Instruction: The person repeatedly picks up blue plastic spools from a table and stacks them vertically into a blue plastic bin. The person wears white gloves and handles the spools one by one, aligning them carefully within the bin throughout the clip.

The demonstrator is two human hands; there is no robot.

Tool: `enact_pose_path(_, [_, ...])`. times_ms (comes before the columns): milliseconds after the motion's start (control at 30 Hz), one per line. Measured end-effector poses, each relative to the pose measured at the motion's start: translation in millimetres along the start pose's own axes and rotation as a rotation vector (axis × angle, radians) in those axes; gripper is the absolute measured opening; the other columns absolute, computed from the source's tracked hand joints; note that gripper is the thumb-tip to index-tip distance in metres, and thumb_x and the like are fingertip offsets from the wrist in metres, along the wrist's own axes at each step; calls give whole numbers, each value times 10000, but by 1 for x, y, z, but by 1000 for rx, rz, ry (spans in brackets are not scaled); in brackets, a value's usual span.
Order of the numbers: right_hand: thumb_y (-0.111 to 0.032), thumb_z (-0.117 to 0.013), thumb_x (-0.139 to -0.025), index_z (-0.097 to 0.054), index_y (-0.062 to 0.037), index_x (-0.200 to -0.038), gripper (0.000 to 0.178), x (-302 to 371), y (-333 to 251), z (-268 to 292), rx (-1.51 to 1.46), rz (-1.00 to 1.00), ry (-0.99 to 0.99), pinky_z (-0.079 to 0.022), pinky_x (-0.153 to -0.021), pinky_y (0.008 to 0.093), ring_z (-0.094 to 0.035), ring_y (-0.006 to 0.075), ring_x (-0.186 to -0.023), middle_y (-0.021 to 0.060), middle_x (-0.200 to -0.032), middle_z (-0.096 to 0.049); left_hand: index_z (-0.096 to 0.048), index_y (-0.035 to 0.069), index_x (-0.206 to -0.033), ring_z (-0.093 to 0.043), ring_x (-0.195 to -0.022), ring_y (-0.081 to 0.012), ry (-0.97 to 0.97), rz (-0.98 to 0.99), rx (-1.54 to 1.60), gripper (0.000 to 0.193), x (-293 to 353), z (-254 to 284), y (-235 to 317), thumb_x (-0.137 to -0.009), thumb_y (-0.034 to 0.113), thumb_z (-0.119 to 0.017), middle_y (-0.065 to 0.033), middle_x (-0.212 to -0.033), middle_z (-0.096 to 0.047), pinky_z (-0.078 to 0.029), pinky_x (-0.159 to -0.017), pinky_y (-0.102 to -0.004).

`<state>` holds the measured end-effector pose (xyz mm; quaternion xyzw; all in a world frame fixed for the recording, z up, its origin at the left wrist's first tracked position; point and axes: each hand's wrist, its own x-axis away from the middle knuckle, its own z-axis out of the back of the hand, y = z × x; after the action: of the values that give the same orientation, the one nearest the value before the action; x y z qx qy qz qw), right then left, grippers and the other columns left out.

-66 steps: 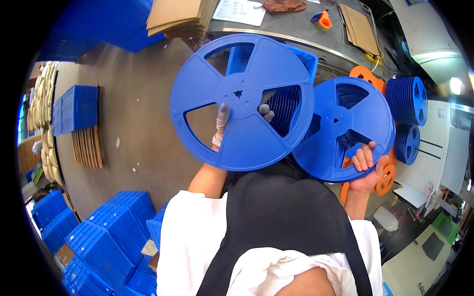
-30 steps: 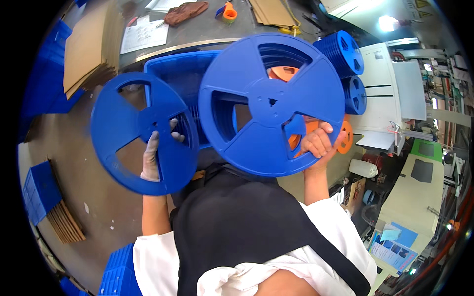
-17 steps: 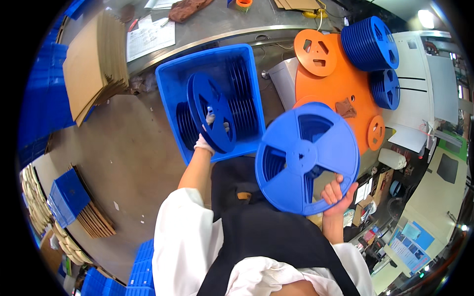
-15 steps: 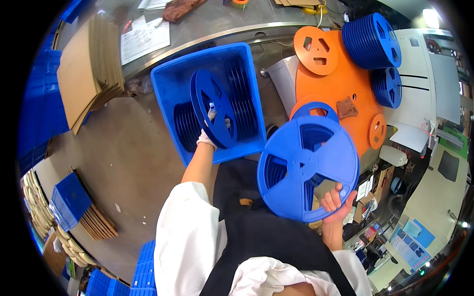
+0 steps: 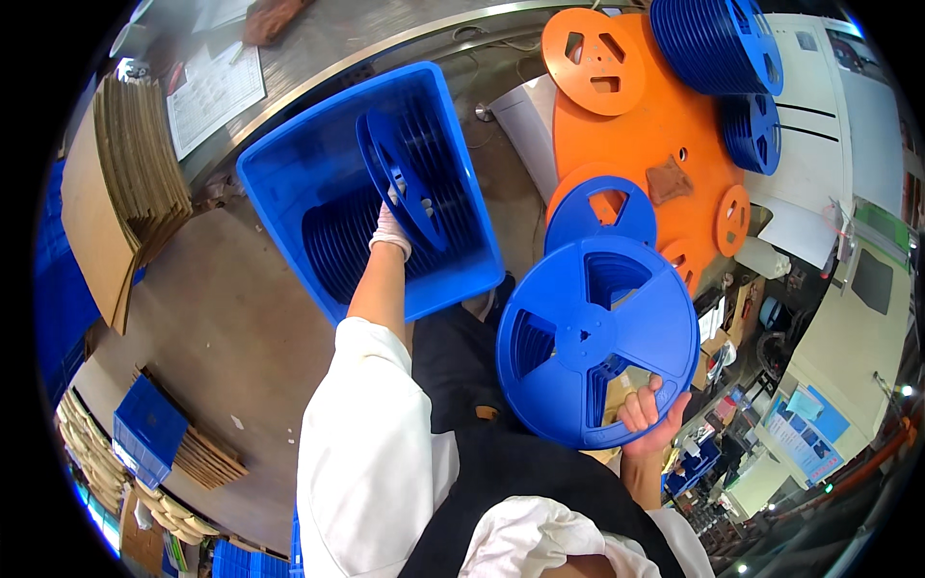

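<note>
My left hand (image 5: 389, 231), in a white glove, reaches into a blue plastic bin (image 5: 252, 173) and grips a blue reel (image 5: 387, 144) through its cut-outs. That reel is tilted, between a row of blue reels (image 5: 332, 246) on the left and more reels (image 5: 462, 193) along the right wall. My bare right hand (image 5: 647, 419) is closed on the lower right rim of a large blue reel (image 5: 655, 308), fingers through its window. Further blue reels show stacked behind its openings; what supports them is hidden.
Beyond the right hand is an orange table (image 5: 617, 144) bearing orange discs (image 5: 593, 63), a brown cloth (image 5: 669, 181), a blue reel (image 5: 578, 212) and stacked blue reels (image 5: 708, 48). Cardboard sheets (image 5: 145, 164) stand left. A metal bench (image 5: 318, 39) runs behind the bin.
My left hand has lowered its reel deeper into the bin, closer to the reels there. My right hand keeps its grip on the large reel. The whole view has shifted slightly.
</note>
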<state>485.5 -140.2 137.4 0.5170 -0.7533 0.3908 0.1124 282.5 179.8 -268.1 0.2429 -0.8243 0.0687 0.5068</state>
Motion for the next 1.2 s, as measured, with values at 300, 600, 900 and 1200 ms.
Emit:
enact_pose_path(300, [-571,-502,-952,-513,-42,-1080,544,-8,-13,-20,-113,-38,-104,-324,-494,261,-366,104,-518,-31,-576,-360,-568,100,-1323,-459,-1306,-349,-30,609,3346,440,122,-35,6,-991,356,-436,-80,-1356,-557,-260,-1133,-521])
enact_pose_path(600, [-547,-600,-910,-475,-103,-901,461,-1,-7,-45,-216,-279,-424,-302,-444,235,-362,77,-441,-51,-517,-374,-425,7,-1397,-350,-1388,-364,716,2229,3240,644,359,-147,-84,-879,369,-551,-219,-1457,-415,-169,-1171,-515])
enact_pose_path(900, [-595,-621,-874,-480,-123,-876,493,13,-36,-50,-77,-355,-621,-291,-421,227,-347,64,-419,-61,-503,-371,-428,48,-1426,-361,-1372,-400,534,2337,3156,535,404,-129,-110,-949,289,-430,-198,-1470,-421,-164,-1145,-571])
enact_pose_path(1200, [-598,-621,-875,-481,-120,-900,499,18,-45,-58,14,-368,-762,-294,-414,216,-351,61,-403,-63,-500,-386,-506,218,-1401,-307,-1375,-482,52,2457,3075,478,399,-126,-123,-935,315,-466,-226,-1485,-380,-132,-1111,-659])
